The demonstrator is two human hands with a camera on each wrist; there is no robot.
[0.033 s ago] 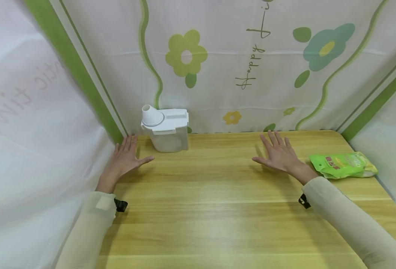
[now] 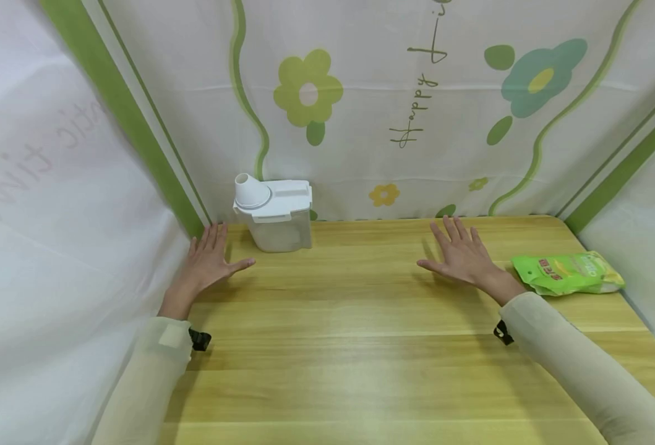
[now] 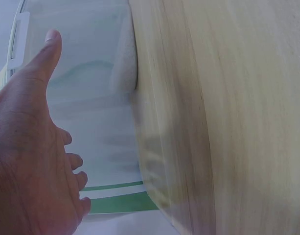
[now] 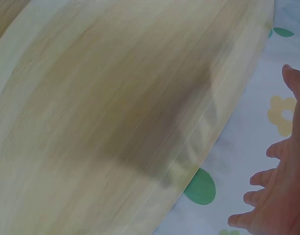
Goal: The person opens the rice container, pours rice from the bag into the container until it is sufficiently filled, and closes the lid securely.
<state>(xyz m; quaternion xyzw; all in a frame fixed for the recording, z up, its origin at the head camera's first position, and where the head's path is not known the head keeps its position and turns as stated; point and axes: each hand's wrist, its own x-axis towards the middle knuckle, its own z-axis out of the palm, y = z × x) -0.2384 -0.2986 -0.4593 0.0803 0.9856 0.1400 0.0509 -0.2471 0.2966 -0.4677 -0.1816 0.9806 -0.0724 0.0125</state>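
My left hand (image 2: pixel 205 262) is spread with the thumb out, just left of a translucent plastic storage container (image 2: pixel 282 235). That container stands upright at the back left, under a white lid (image 2: pixel 291 190) with a cone-shaped spout cap (image 2: pixel 251 191). In the left wrist view, the thumb of the left hand (image 3: pixel 32 142) overlaps the container (image 3: pixel 91 49); contact cannot be made out. My right hand (image 2: pixel 463 256), fingers spread and holding nothing, is near the table's back edge. To its right lies a green packet (image 2: pixel 569 273). The right wrist view shows the right hand (image 4: pixel 282 191) apart from its shadow.
Under both hands is a wood-grain table (image 2: pixel 338 346). A white curtain (image 2: pixel 360 154) printed with flowers hangs behind its back edge. More white cloth (image 2: pixel 38 247) closes off the left side, and another panel (image 2: pixel 650 284) stands at the right.
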